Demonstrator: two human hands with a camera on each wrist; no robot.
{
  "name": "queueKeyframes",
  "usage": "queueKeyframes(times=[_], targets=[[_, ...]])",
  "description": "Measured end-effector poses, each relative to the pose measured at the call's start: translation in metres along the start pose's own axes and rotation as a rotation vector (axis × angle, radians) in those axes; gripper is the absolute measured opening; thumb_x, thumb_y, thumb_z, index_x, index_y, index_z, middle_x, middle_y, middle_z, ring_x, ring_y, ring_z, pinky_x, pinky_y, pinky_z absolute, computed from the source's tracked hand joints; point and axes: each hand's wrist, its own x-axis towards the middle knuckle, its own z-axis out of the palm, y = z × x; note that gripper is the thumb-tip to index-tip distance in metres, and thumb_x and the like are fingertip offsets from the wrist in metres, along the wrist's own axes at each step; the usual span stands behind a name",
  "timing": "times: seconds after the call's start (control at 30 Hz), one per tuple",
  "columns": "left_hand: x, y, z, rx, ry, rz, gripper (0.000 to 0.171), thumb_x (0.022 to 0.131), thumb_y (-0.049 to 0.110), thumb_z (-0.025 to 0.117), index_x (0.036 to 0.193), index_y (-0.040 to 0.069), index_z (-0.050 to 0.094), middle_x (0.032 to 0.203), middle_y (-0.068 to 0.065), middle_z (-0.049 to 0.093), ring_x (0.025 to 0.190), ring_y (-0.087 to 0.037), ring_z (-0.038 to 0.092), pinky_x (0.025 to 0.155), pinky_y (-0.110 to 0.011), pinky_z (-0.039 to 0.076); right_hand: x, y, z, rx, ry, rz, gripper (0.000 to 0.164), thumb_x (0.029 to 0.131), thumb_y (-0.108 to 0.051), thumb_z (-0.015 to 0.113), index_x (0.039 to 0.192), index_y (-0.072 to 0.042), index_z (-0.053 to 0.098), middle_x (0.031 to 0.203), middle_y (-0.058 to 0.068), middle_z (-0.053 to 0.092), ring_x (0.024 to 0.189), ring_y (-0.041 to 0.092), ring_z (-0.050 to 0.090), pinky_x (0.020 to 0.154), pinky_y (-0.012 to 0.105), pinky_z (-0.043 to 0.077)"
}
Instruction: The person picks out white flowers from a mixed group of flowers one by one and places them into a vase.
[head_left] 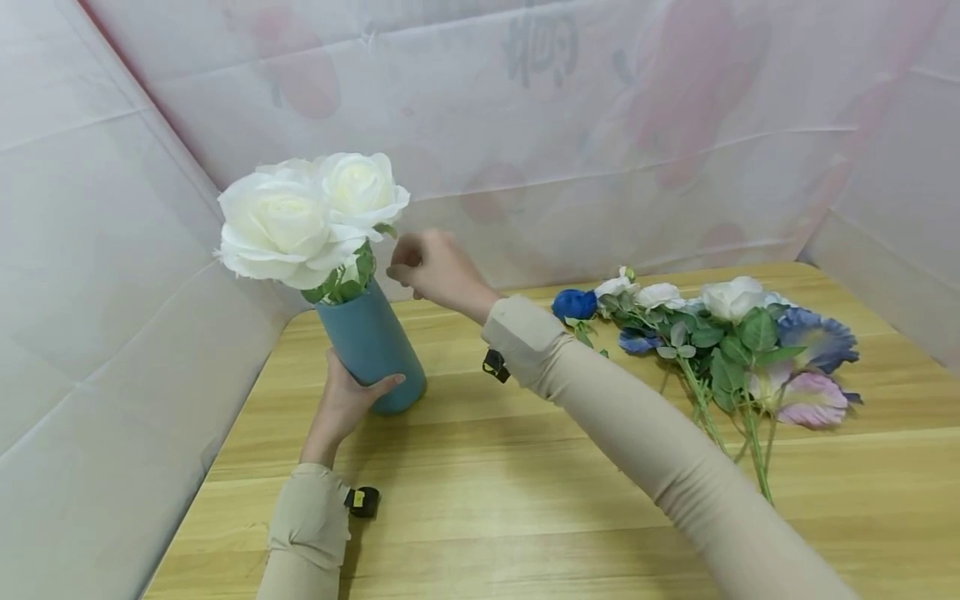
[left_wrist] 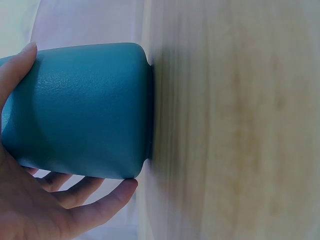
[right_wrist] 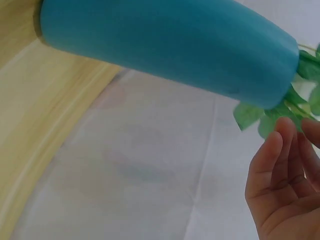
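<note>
A blue-teal vase (head_left: 372, 343) stands on the wooden table, with large white artificial roses (head_left: 279, 223) and green leaves (head_left: 347, 287) at its mouth. My left hand (head_left: 347, 398) holds the lower part of the vase, thumb across the near side and fingers along the other, as the left wrist view also shows on the vase (left_wrist: 85, 107). To the right of the blooms is my right hand (head_left: 446, 273), its fingers loosely bent. In the right wrist view its fingertips (right_wrist: 285, 127) come right up by the leaves (right_wrist: 248, 115) below the rim; nothing shows between them.
On the table's right side lies a pile of artificial flowers: white roses (head_left: 733, 298), a blue rose (head_left: 575, 304), a blue-purple flower (head_left: 817, 337) and a pink one (head_left: 812, 400), their green stems (head_left: 756, 450) pointing toward me. White printed cloth (head_left: 480, 100) encloses the table.
</note>
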Motion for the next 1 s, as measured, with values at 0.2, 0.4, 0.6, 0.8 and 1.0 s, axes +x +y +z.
queueKeyframes(times=[0.2,0.4,0.6,0.8,1.0], targets=[[-0.001,0.001,0.000,-0.001,-0.003,0.009,0.112,0.089,0.019,0.081,0.157,0.006,-0.008,0.159,-0.026,0.013,0.147,-0.045,0.020,0.117,-0.062,0.023,-0.006,0.002,-0.018,-0.018,0.012,-0.018,0.008,0.098,-0.007,0.066,0.095,-0.003,0.072,0.086,0.007,0.070,0.066,0.024,0.066,0.062,0.031,0.057],[-0.003,0.003,-0.001,0.003,-0.006,0.016,0.111,0.090,0.018,0.081,0.156,0.005,-0.007,0.159,-0.026,0.015,0.147,-0.045,0.021,0.117,-0.062,0.024,-0.015,0.004,-0.031,-0.081,0.016,-0.032,0.009,0.097,-0.006,0.065,0.093,-0.003,0.073,0.085,0.007,0.071,0.064,0.020,0.066,0.062,0.030,0.057],[-0.004,0.003,-0.001,-0.003,-0.007,0.007,0.112,0.089,0.018,0.081,0.156,0.005,-0.008,0.159,-0.027,0.015,0.146,-0.046,0.021,0.116,-0.063,0.025,-0.024,0.002,-0.041,-0.098,0.033,-0.065,0.009,0.096,-0.005,0.067,0.090,-0.002,0.073,0.081,0.007,0.071,0.065,0.020,0.067,0.063,0.029,0.058],[-0.005,0.005,0.002,-0.011,-0.007,0.015,0.112,0.089,0.018,0.081,0.156,0.005,-0.008,0.158,-0.028,0.016,0.146,-0.046,0.022,0.116,-0.062,0.026,-0.038,0.003,-0.051,-0.114,0.042,-0.071,0.008,0.095,-0.005,0.069,0.089,-0.002,0.072,0.081,0.008,0.070,0.065,0.021,0.066,0.063,0.031,0.057],[-0.005,0.006,0.002,-0.004,-0.021,0.010,0.113,0.089,0.019,0.081,0.156,0.005,-0.009,0.158,-0.027,0.016,0.146,-0.045,0.023,0.116,-0.061,0.026,-0.052,0.008,-0.063,-0.074,0.054,-0.045,0.006,0.094,-0.002,0.069,0.090,0.001,0.073,0.083,0.010,0.071,0.067,0.023,0.065,0.066,0.033,0.057]])
